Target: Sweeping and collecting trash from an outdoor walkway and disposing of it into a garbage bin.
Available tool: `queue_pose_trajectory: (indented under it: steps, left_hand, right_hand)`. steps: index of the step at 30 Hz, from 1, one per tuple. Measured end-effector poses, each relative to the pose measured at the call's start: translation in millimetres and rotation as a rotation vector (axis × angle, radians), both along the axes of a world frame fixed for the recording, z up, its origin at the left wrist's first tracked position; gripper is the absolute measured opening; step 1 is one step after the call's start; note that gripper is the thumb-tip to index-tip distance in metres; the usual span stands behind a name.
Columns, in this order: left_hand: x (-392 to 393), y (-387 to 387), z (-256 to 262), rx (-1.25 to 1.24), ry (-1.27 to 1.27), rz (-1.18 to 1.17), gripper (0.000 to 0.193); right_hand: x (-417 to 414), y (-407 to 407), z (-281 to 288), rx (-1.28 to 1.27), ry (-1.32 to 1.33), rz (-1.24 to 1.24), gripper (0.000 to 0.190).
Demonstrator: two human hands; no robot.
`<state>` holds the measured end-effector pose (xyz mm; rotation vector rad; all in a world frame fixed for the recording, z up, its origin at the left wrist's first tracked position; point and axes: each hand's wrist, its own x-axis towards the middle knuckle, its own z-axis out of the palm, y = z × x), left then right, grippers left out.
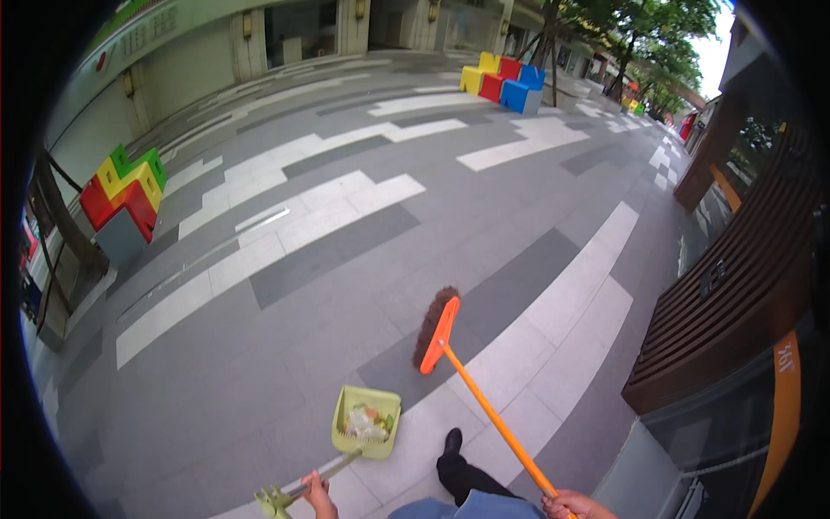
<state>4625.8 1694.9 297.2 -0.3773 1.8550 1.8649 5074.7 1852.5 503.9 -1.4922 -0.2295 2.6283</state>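
My left hand (316, 494) is closed around the handle of a long-handled dustpan (391, 447). Its light green pan holds crumpled clear plastic and other bits of litter (367, 422). A green clip-like fitting (273, 501) sits at the handle's upper end. In my right hand (570, 503) is the orange pole of a broom (496, 418). The broom's orange head with dark brown bristles (438, 331) is out in front, ahead and to the right of the pan; I cannot tell whether the bristles touch the paving.
Grey and white paving (337, 324) stretches ahead. A slatted brown wall (707, 285) and glass front run along the right. Red, yellow and green seats (126, 194) stand by a tree trunk (65, 214) at left. Yellow, red and blue seats (502, 83) stand farther off. My dark shoe (453, 441) is below.
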Motion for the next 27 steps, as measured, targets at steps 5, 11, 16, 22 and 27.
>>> queue_pose_trajectory:
  steps: [5, 11, 16, 22, 27]
  left_hand:
    - [-51, 36, -25, -0.086, 0.04, 0.071, 0.026]
    - [-104, 63, 15, -0.054, 0.096, 0.262, 0.032]
    - [-139, 66, 37, -0.061, 0.106, 0.533, 0.033]
    - [-196, 108, 35, -0.027, 0.098, 0.745, 0.033]
    - [-358, 215, 26, 0.107, 0.118, 0.708, 0.034]
  right_hand:
    - [-32, 72, -52, 0.326, -0.139, 0.024, 0.004]
    - [-90, 188, -129, 0.854, -0.625, 0.396, 0.009]
    - [-172, 271, -111, 1.104, -0.882, 0.785, 0.021]
    - [-216, 327, -165, 0.718, -0.877, 0.895, 0.029]
    - [-348, 416, -187, 0.701, -0.836, 0.764, 0.026]
